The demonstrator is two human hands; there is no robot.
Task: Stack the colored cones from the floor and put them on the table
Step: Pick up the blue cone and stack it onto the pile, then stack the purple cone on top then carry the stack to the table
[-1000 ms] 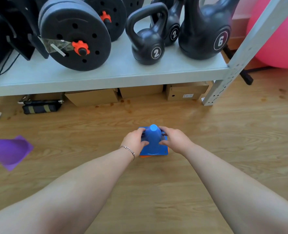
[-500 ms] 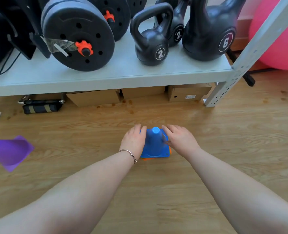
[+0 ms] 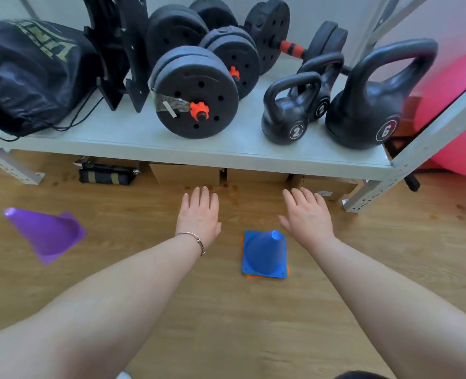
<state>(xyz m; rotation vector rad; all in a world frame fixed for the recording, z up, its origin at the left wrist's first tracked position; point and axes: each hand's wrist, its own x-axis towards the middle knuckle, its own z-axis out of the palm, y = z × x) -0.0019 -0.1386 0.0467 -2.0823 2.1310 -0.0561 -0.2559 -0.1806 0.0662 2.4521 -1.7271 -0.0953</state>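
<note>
A blue cone [image 3: 264, 254] stands upright on the wooden floor, nested over an orange cone whose base edge peeks out underneath. A purple cone [image 3: 44, 233] lies on its side on the floor at the far left. My left hand [image 3: 199, 213] hovers flat and open to the left of and beyond the blue cone, holding nothing. My right hand [image 3: 307, 214] is also spread open, just beyond and to the right of the cone's tip, apart from it.
A low grey shelf [image 3: 188, 149] carries weight plates [image 3: 196, 93], kettlebells [image 3: 289, 110], a dumbbell and a black bag [image 3: 26, 75]. Cardboard boxes [image 3: 188, 175] and a strapped black weight sit under it. A pink exercise ball [image 3: 456, 110] stands at right.
Both hands let go of the blue cone and lifted away from it, fingers spreading. The view pulled back and tilted up, showing more of the shelf.
</note>
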